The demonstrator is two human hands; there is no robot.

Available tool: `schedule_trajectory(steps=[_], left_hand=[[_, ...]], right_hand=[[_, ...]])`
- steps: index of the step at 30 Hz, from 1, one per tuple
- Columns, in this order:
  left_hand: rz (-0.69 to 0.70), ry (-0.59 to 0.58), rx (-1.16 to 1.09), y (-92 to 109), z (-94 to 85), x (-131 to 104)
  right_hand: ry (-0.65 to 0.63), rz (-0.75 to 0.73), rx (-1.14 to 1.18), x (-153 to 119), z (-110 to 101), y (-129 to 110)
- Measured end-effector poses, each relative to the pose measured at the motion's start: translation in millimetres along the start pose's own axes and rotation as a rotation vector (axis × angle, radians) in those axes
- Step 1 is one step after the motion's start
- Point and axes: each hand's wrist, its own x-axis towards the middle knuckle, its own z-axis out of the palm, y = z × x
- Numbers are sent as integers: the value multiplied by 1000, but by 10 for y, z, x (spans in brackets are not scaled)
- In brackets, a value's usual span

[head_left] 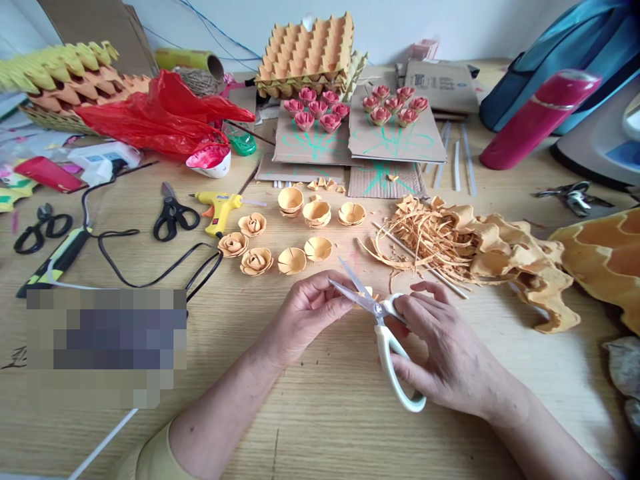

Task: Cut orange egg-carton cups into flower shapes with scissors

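My right hand (445,347) grips white-handled scissors (387,333) by the loops, with the blades spread apart and pointing up and left. Beside the blade tips, my left hand (313,310) has thumb and fingers pinched together; a small tan piece (367,295) shows behind the blades, and whether the fingers hold it is hard to see. Beyond the hands lie several tan carton cups, among them an open cup (319,249) and a rose-shaped one (257,261). Shredded carton strips (435,233) are heaped to the right of the cups.
A yellow glue gun (218,210), black scissors (173,215) and a black cable lie at left. Cardboard with red flowers (315,137) stands behind the cups. Egg trays (307,53) are stacked at the back, with a pink bottle (540,120) at right.
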Motion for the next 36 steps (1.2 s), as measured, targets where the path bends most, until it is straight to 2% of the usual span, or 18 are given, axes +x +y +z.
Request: schedule_trajectory(steps=[10,16,23,25,29,32,36], left_hand=[[29,-22,95,119,-14,9],[17,-19,232,202,-60,1],[14,9,188,183,-101,35],[-9,30,195,169,-115,39],[-41,15,227,152,-119,29],[-63,-14,241,150,-103,26],[-33,-36,251,159,-81,32]], right_hand=[[22,-29,59,37,-44,-54],[-7,-31,80,25,-47,-60],[-16,4,94,23,-32,-44],[28,50,107,14,-30,-30],[98,231,222,-7,-34,6],[94,342,401,-14,-39,31],[61,410,678,-4,-47,37]])
